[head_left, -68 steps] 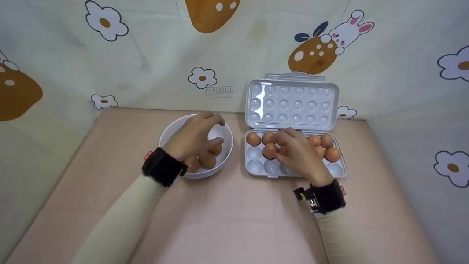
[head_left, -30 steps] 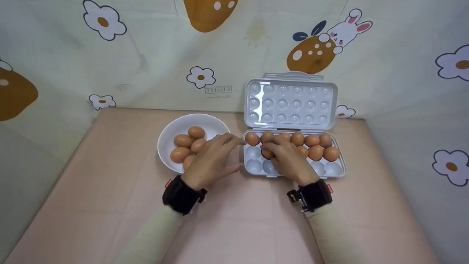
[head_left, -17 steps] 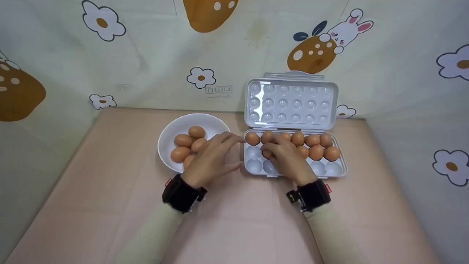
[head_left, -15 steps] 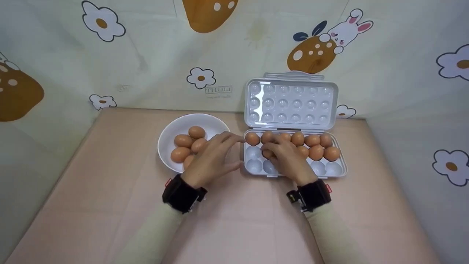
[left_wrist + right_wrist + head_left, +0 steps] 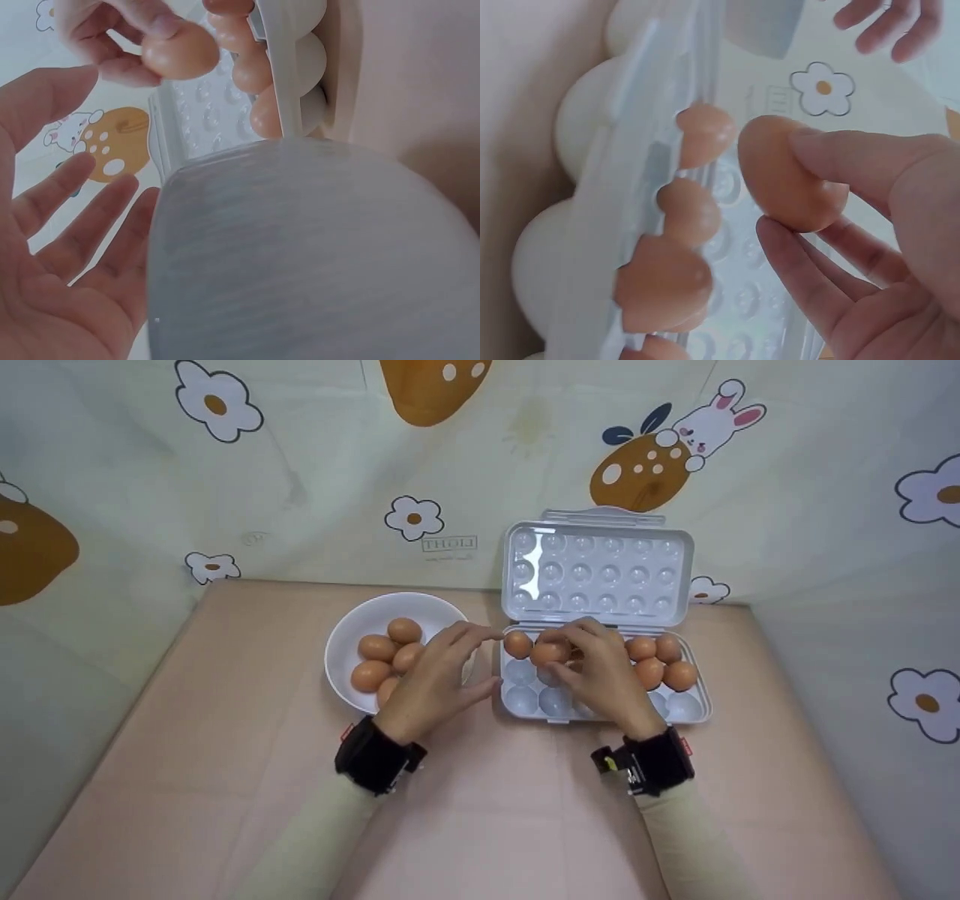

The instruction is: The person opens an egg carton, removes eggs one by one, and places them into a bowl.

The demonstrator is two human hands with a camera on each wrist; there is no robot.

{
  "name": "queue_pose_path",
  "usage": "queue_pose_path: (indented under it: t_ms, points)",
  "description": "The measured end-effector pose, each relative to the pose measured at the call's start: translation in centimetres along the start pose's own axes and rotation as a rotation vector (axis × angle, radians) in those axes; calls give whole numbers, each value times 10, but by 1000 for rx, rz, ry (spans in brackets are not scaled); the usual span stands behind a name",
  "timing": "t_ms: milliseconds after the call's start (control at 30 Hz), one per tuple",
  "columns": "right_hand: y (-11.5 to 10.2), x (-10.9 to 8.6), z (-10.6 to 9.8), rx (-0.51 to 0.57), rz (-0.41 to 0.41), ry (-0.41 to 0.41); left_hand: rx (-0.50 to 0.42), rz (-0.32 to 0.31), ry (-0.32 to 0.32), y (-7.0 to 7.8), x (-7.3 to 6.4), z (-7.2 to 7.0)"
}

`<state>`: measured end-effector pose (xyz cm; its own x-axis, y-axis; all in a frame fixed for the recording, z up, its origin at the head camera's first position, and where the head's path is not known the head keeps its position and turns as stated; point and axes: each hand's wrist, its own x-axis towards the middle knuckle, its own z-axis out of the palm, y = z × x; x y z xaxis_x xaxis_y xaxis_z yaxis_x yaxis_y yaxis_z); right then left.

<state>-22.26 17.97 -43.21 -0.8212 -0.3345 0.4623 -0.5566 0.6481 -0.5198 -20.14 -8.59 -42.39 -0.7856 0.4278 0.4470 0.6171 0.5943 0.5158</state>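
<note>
Egg (image 5: 784, 176) is pinched between the thumb and the fingertips of the right hand (image 5: 600, 679), and the right wrist view shows this grip most clearly, while the head view gives mainly the back of the hand. The head view alone shows the other eggs (image 5: 370, 676) lying inside the bowl (image 5: 345, 622); the left wrist view gives of this bowl only the outer wall, very large. That left view also shows the palm of the left hand (image 5: 435, 682), with its fingers spread; from above, this hand is over the right side of the bowl. Rounded undersides of the carton (image 5: 523, 701) appear just in the wrist views. The pinched egg is brown, oval and smooth, with a soft shine and a tilted long axis. It is held above the carton, toward the far right corner of the tabletop (image 5: 225, 697).
</note>
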Motion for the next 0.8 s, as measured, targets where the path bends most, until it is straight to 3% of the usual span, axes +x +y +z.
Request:
queue_pose_path:
  t_ms: [167, 400, 600, 800]
  points:
    - [-14, 2, -4, 152, 21, 29, -12, 11, 31, 1, 2, 0]
    - [-33, 2, -6, 376, 114, -19, -135, 72, 71, 3, 4, 2]
    - [-44, -1, -4, 481, 190, -98, -174, 117, 63, 5, 3, 4]
    - [-50, -1, 0, 535, 195, -125, -160, 167, 82, 6, 3, 6]
